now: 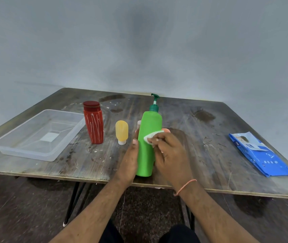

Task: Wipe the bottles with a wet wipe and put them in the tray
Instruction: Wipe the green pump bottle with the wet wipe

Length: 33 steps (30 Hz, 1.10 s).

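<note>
A: Item 1, green pump bottle (149,142)?
B: Upright, bench (209,146) centre, near front edge. Left hand (129,162) wraps it, fingers curled round the back. Right hand (167,155) pinches white wet wipe (153,135) against bottle's 3 o'clock side.
A: Other stock?
B: Red bottle (94,122) and yellow bottle (121,131), both upright, at 10 o'clock of green. Clear tray (38,135) at 9, holds no bottles. Blue wipes pack (260,153) at 3, well apart.

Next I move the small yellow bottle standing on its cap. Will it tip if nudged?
Probably yes: the yellow bottle stands upside down on a narrow white cap, body wider above. It looks small and soft, so likely light. Its rounded body might roll across the table.
</note>
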Each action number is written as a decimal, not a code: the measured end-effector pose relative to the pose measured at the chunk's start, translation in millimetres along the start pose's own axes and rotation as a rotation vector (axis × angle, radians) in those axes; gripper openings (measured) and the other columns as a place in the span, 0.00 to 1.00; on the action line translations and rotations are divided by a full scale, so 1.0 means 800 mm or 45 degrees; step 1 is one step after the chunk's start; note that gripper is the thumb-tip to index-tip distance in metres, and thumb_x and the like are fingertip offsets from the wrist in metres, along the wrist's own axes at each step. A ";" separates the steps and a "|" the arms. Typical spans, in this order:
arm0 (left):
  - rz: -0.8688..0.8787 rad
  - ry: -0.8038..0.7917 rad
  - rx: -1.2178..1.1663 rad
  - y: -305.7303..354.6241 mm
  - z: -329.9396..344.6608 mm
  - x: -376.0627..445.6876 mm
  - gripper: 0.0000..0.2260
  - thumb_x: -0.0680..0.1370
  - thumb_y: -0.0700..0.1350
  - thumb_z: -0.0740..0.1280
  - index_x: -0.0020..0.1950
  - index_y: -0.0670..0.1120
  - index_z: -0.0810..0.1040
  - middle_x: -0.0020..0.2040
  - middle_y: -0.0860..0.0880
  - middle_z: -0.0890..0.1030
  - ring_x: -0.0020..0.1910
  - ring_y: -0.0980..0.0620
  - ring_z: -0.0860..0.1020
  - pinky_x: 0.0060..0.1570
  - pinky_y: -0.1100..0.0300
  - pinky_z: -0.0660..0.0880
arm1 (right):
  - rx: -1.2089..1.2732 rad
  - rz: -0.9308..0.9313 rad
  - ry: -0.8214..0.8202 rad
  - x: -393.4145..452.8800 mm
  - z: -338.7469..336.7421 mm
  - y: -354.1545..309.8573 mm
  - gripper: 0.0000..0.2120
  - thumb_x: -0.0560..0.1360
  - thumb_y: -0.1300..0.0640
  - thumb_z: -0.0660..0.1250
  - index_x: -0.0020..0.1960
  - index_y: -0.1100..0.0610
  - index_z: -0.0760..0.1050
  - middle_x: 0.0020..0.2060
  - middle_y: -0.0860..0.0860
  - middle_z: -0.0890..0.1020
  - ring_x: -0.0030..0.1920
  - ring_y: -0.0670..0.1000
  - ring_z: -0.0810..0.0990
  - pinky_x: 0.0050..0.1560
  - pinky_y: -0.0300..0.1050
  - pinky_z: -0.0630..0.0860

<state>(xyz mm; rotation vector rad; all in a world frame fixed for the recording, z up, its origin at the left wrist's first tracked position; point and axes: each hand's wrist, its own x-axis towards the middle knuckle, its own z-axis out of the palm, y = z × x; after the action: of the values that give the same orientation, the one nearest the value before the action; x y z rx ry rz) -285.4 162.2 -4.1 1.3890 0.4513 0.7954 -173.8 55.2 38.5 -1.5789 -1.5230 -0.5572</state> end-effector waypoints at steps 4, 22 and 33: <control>-0.078 0.031 -0.181 0.001 -0.002 0.004 0.36 0.81 0.71 0.53 0.78 0.47 0.73 0.69 0.39 0.82 0.69 0.37 0.79 0.73 0.33 0.71 | 0.085 -0.120 -0.237 -0.044 -0.004 -0.005 0.11 0.79 0.67 0.71 0.59 0.58 0.85 0.56 0.50 0.81 0.55 0.50 0.82 0.59 0.46 0.80; -0.033 -0.135 -0.253 0.005 0.007 0.003 0.27 0.86 0.62 0.42 0.67 0.67 0.80 0.60 0.41 0.86 0.49 0.41 0.85 0.51 0.44 0.83 | -0.085 -0.089 -0.059 0.037 -0.013 0.020 0.10 0.78 0.65 0.71 0.57 0.58 0.86 0.54 0.51 0.83 0.51 0.55 0.83 0.51 0.54 0.82; -0.026 -0.077 -0.184 0.005 0.009 0.002 0.26 0.87 0.58 0.40 0.75 0.56 0.72 0.68 0.54 0.83 0.70 0.53 0.80 0.67 0.59 0.76 | -0.167 -0.384 -0.439 -0.017 -0.002 -0.007 0.06 0.77 0.57 0.69 0.50 0.53 0.85 0.51 0.49 0.82 0.45 0.55 0.80 0.45 0.54 0.80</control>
<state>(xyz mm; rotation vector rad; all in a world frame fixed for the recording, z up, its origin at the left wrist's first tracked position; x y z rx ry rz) -280.1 158.4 1.2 1.2691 0.3538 0.7525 -180.6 44.9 29.9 -1.6146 -2.0422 -0.5808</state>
